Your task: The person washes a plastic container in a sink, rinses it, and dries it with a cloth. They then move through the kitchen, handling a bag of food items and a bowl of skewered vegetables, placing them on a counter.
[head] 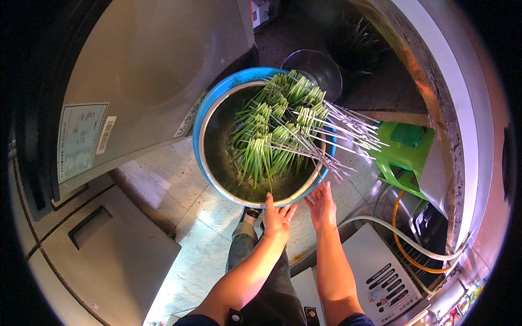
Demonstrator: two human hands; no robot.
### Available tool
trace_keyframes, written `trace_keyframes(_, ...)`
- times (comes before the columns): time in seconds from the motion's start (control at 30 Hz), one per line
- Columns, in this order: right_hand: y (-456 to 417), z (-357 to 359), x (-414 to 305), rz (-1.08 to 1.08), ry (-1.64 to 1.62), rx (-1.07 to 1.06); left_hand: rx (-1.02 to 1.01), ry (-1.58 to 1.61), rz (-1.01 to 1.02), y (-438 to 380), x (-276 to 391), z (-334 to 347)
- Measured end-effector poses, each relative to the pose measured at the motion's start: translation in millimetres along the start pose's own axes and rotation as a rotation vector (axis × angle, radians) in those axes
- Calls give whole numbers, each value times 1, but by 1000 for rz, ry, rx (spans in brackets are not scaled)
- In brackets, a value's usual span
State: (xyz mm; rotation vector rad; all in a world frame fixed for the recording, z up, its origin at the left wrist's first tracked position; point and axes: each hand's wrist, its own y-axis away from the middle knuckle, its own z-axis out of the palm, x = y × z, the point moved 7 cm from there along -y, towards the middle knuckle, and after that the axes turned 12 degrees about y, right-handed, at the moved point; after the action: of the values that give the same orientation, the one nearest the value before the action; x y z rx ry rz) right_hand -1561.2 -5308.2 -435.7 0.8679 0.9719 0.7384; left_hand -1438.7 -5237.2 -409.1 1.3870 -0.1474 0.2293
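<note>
Both hands are at the near rim of a metal bowl (206,169), which sits in or over a blue plastic basin (197,134). My left hand (277,218) has its thumb up at the rim and its fingers spread by the basin's side; how firmly it grips is unclear. To its right, my right hand (322,203) touches or nearly touches the basin's outer edge, its fingertips partly hidden beneath. Green leafy stalks on skewers (265,150) lie piled in the bowl. Their thin bare sticks (350,130) jut out over the right rim.
A steel cabinet (155,61) with labels stands at the left, above a drawer front (94,261). A green plastic stool (403,150) is at the right, with white and orange hoses (397,240) below it. A white box (375,273) lies lower right. A clear round container (314,67) stands behind the basin.
</note>
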Motion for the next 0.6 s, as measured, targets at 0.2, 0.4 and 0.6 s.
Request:
trace_keyframes(0.2, 3, 16, -6, -102, 139, -52, 105, -134, 190, 9, 44, -30)
trace_keyframes(0.4, 26, -4, 13, -64, 223, 42, 94, -302, 291, 20, 90, -52)
trace_keyframes(0.6, 68, -29, 60, 38, 326, 44, -2, -714, 368, 45, 108, -79)
